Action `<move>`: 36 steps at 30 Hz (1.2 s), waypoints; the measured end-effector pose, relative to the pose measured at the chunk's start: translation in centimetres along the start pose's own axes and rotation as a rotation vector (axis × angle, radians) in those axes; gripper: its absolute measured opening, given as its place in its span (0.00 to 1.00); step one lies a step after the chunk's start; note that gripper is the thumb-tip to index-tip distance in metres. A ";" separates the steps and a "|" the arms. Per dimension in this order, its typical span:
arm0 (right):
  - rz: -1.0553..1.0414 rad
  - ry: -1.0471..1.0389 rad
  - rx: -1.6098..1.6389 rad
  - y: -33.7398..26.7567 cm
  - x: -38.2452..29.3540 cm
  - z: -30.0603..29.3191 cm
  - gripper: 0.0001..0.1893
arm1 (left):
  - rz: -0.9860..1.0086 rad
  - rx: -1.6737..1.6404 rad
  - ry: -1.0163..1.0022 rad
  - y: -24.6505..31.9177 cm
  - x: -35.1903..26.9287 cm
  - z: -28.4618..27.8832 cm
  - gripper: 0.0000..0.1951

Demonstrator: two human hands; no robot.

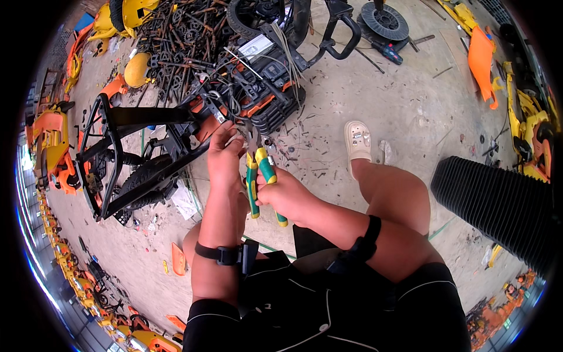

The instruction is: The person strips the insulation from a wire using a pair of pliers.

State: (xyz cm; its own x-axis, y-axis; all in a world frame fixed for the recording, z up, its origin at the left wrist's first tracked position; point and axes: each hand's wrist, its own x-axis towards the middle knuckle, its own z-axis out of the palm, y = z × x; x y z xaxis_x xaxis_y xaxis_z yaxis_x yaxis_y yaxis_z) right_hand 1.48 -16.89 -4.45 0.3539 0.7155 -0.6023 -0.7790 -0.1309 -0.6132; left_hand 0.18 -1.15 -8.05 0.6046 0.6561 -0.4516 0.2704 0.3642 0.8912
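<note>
In my right hand point(281, 190) is a pair of pliers point(259, 160) with green and yellow handles, which stand spread apart. The jaws point up among the cables point(237, 108) of a partly stripped electric scooter point(149, 119). My left hand point(225, 154) is just left of the jaws, its fingers curled at the cables beside the black frame. Whether its fingertips pinch a wire is hidden. Close by the jaws is the scooter's black ribbed part point(279, 112) with orange trim.
A heap of rusty cranks and chainrings point(189, 44) lies behind the scooter. A cordless drill point(389, 52) and a grey spool point(385, 22) are at upper right. An orange panel point(481, 61) lies farther right, a black ribbed object point(492, 207) nearer me. Small debris dots the concrete floor point(316, 145).
</note>
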 end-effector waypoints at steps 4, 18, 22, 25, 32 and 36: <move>0.001 0.006 0.062 0.0 0.3 0.1 0.14 | -0.180 -0.066 -0.135 0.0 0.9 -2.1 0.13; 0.024 0.016 0.004 0.0 0.7 2.3 0.10 | 0.041 -0.029 -0.024 0.6 -0.1 -2.6 0.13; 0.018 0.028 0.026 -1.3 0.6 3.0 0.09 | -0.019 -0.038 0.001 1.5 -0.9 -2.0 0.15; 0.022 0.018 0.043 -1.8 0.8 3.6 0.08 | -0.138 -0.021 -0.041 0.7 -0.1 -4.5 0.16; 0.065 0.023 0.004 -2.1 1.0 4.8 0.07 | 0.091 0.032 0.013 0.6 -1.0 -4.1 0.19; 0.070 0.047 0.020 -1.5 1.2 4.7 0.07 | -0.087 0.071 -0.014 1.0 -0.2 -5.4 0.18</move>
State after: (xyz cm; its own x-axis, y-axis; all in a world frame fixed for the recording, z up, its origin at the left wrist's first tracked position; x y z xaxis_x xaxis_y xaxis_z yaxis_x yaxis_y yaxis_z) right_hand 0.62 -12.57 -1.84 0.3220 0.6719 -0.6670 -0.8129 -0.1650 -0.5586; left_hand -3.71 2.67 -7.35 0.5871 0.6145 -0.5269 0.3743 0.3710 0.8498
